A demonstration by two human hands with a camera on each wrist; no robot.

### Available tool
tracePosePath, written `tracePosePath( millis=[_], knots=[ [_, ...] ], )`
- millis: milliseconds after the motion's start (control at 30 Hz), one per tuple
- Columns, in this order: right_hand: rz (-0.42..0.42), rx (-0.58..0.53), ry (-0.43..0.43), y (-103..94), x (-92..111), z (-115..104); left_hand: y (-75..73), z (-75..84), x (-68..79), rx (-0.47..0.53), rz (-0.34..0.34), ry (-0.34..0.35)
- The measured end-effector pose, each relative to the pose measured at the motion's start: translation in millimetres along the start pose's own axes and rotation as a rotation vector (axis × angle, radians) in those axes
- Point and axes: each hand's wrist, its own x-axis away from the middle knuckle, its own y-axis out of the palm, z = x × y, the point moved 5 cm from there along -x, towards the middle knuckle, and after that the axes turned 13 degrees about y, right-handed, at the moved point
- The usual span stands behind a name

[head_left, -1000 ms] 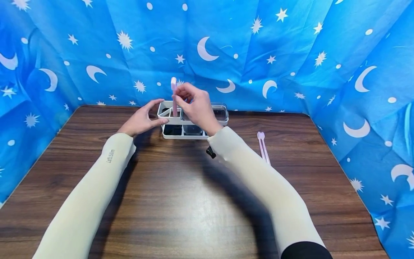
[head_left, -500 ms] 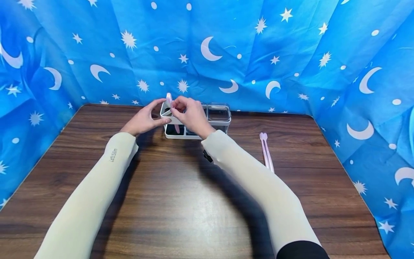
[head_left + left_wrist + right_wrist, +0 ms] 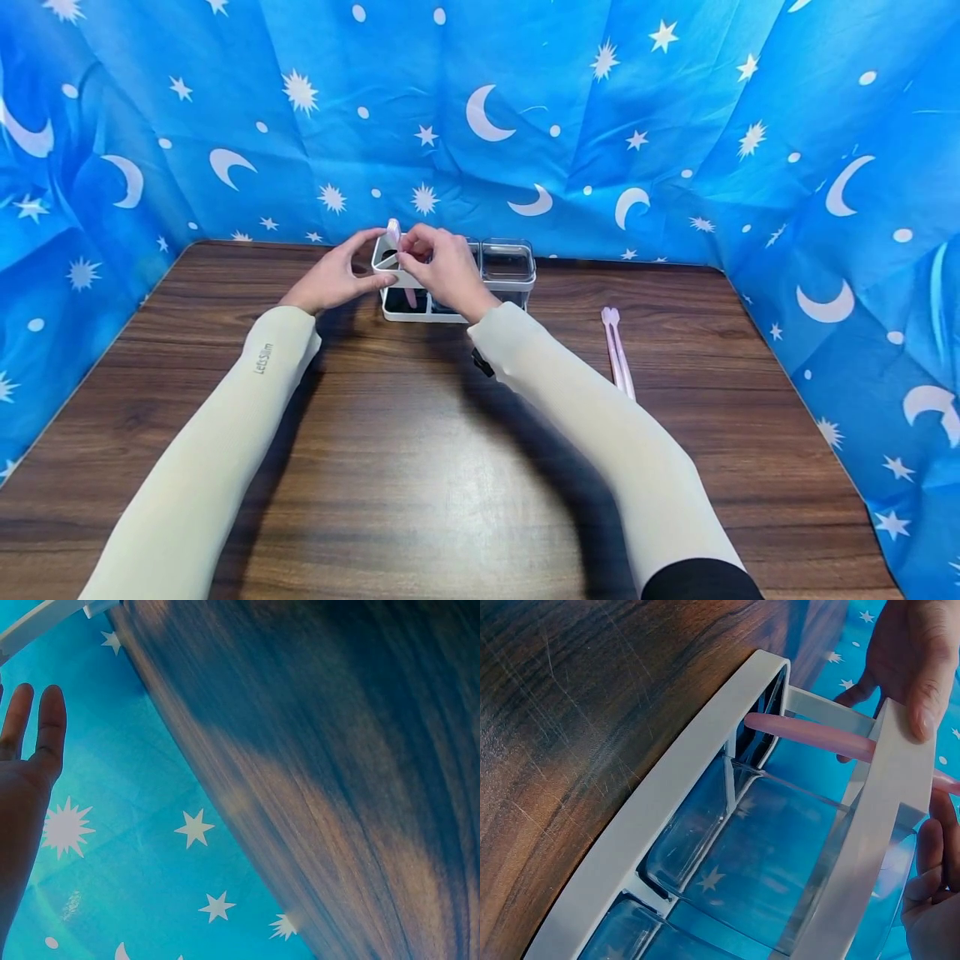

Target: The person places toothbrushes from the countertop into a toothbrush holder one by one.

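In the head view a white two-tier rack (image 3: pixel 420 317) stands near the back edge of the table. My left hand (image 3: pixel 330 275) grips its left end, thumb on the front and fingers behind; the right wrist view shows that thumb pressing the upper frame. My right hand (image 3: pixel 442 267) pinches a pink toothbrush (image 3: pixel 393 229) just under its pale head. The toothbrush handle (image 3: pixel 810 735) passes down through a left compartment of the upper tier, its end reaching the dark opening of the lower tier. The right fingers partly hide the upper compartments.
A clear lidded-looking cup (image 3: pixel 508 260) sits in the rack's right side, with another clear cup beside it. Two more pink toothbrushes (image 3: pixel 617 354) lie side by side on the wooden table (image 3: pixel 405 467), partly behind my right sleeve. A blue star-and-moon curtain (image 3: pixel 570 150) surrounds the table.
Over the first half second my right hand lowered the pink toothbrush from above the rack down through the compartment. Since then both hands have stayed almost still; the left keeps its hold.
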Motion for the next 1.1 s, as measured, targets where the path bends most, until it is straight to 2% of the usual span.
tracePosePath(
  millis=[600,833,1100],
  knots=[
    [-0.037,-0.019,0.033,-3.9,3.2,5.6,0.7,1.4,-0.2,0.002,-0.004,-0.015],
    [0.021,-0.013,0.071,-29.1,4.0,19.3,0.0,1.5,0.2,-0.034,-0.006,-0.022],
    [0.105,0.062,0.112,-69.0,7.2,50.0,-0.2,2.1,-1.3,-0.043,-0.007,-0.011]
  ],
)
